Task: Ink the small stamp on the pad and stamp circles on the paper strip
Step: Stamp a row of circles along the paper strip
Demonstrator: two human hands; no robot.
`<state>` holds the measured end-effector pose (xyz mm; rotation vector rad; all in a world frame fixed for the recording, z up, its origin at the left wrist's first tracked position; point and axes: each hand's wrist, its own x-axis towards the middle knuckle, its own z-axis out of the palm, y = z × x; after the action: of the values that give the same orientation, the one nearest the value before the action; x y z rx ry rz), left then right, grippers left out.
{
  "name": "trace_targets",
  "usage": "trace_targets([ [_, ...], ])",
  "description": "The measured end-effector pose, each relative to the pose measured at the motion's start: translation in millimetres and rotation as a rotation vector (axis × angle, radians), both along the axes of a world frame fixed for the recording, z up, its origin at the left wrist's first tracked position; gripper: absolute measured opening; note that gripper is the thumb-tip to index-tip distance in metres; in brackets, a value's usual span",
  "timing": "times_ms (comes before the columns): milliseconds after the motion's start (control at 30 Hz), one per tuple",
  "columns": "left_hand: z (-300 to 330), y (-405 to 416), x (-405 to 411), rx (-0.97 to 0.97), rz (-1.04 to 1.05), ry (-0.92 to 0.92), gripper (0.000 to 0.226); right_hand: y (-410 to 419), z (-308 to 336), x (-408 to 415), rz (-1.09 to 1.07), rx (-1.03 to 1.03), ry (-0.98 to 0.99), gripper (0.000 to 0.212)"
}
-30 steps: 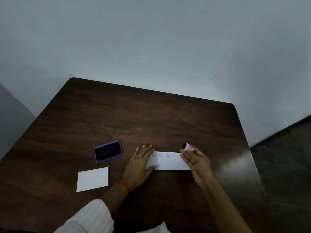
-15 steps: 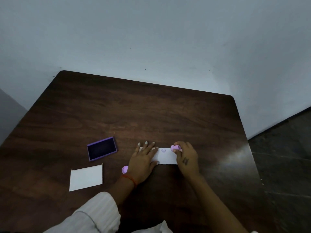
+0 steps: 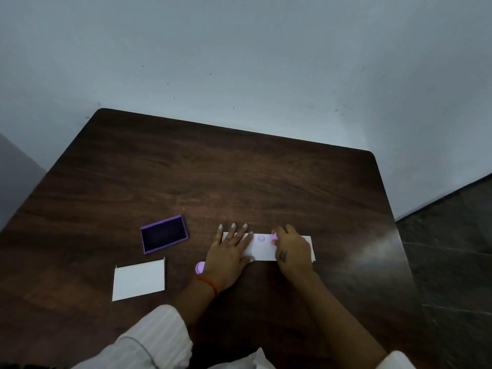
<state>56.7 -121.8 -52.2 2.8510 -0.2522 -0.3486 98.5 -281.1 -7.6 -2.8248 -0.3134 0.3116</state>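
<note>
A white paper strip lies across the near middle of the dark wooden table. My left hand lies flat on the strip's left end, fingers spread. My right hand is closed on a small pink stamp and holds it down on the strip. One purple stamped circle shows between my hands; any others are hidden under them. The purple ink pad sits open to the left of the strip.
A white card lies near the table's front left. A small pink round cap rests beside my left wrist. The wall runs behind the table, and dark floor lies to the right.
My right hand has brought the stamp down from the air onto the strip and holds it there. The camera tilted, which brought the pink cap into view.
</note>
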Motion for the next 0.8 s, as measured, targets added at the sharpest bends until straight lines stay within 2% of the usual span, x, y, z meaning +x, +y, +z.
trace_targets([
  [200,-4,1,0,-0.04,0.001,-0.017,0.062,5,3,4,0.084,-0.151,0.014,0.039],
  [300,-6,-2,-3,-0.074,0.042,-0.071,0.058,6,4,7,0.118,-0.189,0.019,0.037],
  [800,-11,-12,-7,-0.142,0.122,-0.13,0.05,2,3,11,0.197,-0.158,0.059,0.036],
])
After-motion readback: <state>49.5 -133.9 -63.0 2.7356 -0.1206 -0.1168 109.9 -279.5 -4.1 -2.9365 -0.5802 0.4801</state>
